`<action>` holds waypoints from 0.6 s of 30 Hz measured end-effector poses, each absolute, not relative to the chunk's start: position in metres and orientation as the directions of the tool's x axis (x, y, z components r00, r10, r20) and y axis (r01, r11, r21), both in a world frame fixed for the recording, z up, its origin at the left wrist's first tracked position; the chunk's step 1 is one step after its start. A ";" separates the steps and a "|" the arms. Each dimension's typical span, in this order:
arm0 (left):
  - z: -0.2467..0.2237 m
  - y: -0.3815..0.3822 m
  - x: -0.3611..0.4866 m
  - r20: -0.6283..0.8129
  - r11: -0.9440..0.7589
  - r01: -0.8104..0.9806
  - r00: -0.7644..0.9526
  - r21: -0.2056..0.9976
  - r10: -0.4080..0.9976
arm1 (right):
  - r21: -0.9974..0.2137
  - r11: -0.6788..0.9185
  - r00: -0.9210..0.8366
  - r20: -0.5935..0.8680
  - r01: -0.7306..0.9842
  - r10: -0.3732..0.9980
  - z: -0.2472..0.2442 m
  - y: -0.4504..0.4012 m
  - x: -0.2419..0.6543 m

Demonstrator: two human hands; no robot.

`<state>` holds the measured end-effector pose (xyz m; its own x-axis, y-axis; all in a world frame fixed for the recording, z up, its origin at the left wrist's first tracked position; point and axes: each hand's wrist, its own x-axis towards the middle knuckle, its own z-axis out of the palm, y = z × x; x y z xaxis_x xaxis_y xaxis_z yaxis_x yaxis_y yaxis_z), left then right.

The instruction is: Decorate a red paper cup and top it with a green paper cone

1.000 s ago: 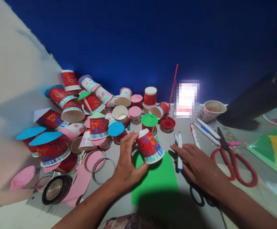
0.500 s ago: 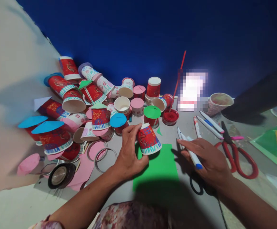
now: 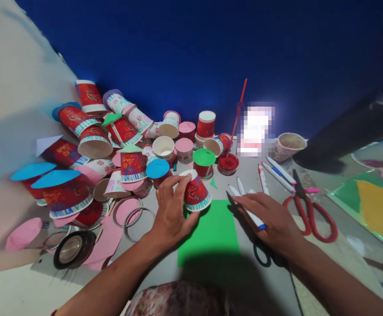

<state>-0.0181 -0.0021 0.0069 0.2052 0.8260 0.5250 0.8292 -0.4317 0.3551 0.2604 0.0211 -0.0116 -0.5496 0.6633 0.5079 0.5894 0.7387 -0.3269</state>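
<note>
The left hand (image 3: 169, 208) grips a red paper cup (image 3: 196, 194), thumb at the rim and fingers near the base; the cup is tilted, narrow end up, over the far left part of a green sheet (image 3: 211, 232); the right hand (image 3: 277, 221) is bent over a white marker (image 3: 253, 217) and dark scissors (image 3: 230, 198), and I cannot tell whether it grips either; red-handled scissors (image 3: 301, 192) lie beyond it; decorated cups (image 3: 134, 164) crowd the left side
</note>
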 end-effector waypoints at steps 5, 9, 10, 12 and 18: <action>0.004 -0.001 -0.019 0.535 -0.427 0.846 0.212 0.318 0.818 | -0.243 0.748 -0.651 0.376 0.617 0.659 -0.010 0.020 0.257; 0.005 0.002 -0.020 0.549 -0.443 0.848 0.231 0.291 0.803 | -0.208 0.727 -0.663 0.306 0.654 0.683 -0.012 0.021 0.253; 0.005 0.002 -0.021 0.553 -0.444 0.851 0.233 0.282 0.800 | -0.194 0.719 -0.662 0.288 0.668 0.692 -0.012 0.021 0.252; 0.005 0.005 -0.022 0.558 -0.438 0.859 0.233 0.266 0.796 | -0.154 0.702 -0.659 0.251 0.696 0.709 -0.010 0.021 0.250; -0.003 0.014 -0.028 0.571 -0.420 0.883 0.240 0.207 0.785 | -0.120 0.634 -0.605 0.204 0.764 0.769 -0.005 0.027 0.250</action>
<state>-0.0280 0.0145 -0.0035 0.2399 0.7853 0.5707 0.8834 -0.4204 0.2071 0.2499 0.0269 -0.0046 -0.6054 0.7692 0.2044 0.7643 0.6335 -0.1203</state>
